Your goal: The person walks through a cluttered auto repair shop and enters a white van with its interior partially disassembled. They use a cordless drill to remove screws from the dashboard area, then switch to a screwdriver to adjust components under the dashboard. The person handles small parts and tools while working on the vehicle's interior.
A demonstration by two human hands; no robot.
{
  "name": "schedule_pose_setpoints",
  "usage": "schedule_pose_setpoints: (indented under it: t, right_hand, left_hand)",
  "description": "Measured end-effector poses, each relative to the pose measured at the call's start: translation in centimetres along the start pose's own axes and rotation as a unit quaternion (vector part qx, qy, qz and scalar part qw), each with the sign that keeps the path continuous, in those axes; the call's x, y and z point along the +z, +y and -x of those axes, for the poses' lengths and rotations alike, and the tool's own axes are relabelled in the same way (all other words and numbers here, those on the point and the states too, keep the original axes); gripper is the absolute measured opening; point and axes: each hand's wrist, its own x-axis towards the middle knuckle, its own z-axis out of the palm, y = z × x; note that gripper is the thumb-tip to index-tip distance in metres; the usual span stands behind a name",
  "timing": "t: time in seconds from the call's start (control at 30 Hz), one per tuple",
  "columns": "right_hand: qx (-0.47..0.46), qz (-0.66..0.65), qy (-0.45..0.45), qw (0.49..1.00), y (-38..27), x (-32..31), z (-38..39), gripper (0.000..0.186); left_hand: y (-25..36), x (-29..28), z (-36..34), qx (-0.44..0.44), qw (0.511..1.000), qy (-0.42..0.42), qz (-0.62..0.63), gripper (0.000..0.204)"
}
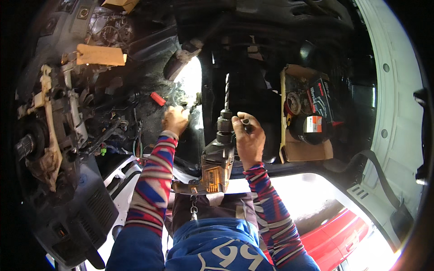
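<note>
My right hand [250, 140] grips the side handle of a black and yellow power drill [214, 158], with its thumb by the chuck. The long drill bit [227, 90] points away from me. My left hand [176, 118] is down on the dark floor panel beside a bright opening [190, 77], left of the drill; its fingers are curled, and whatever they hold is too small or hidden to make out. A small red plastic piece [158, 99] lies just beyond that hand.
A cardboard tray [305, 151] with a black canister and boxes sits at right. Dismantled mechanical parts [52, 126], pliers [138, 140] and a tan card [100, 55] are at left. A white door-frame panel [389, 99] runs along the right; a red car [337, 237] shows below.
</note>
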Motion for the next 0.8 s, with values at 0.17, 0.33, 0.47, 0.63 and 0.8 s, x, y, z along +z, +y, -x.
schedule_pose_setpoints:
  t: [0.17, 0.33, 0.47, 0.63, 0.8]
  right_hand:
    - [0.025, 0.048, -0.066, 0.996, -0.2, 0.5, -0.6, 0.061]
    - [0.029, 0.066, -0.123, 0.99, 0.2, 0.6, -0.9, 0.041]
    - [0.037, 0.014, -0.188, 0.981, 0.5, -0.1, -1.1, 0.028]
    - [-0.014, 0.019, -0.172, 0.985, 0.3, -1.0, -0.8, 0.039]
    - [-0.048, -0.01, -0.097, 0.994, 0.6, -2.5, 1.1, 0.03]
  left_hand:
    - [11.9, -7.0, 1.2, -0.012, 0.955, 0.074, 0.288, 0.033]
    - [19.0, -8.5, -0.6, -0.026, 0.984, 0.022, 0.177, 0.028]
    - [19.6, -8.2, -2.0, -0.014, 0.954, 0.078, 0.29, 0.019]
    - [16.3, -8.8, 0.9, 0.067, 0.846, 0.057, 0.526, 0.017]
    - [5.9, -5.6, 4.4, -0.186, 0.867, 0.028, 0.462, 0.021]
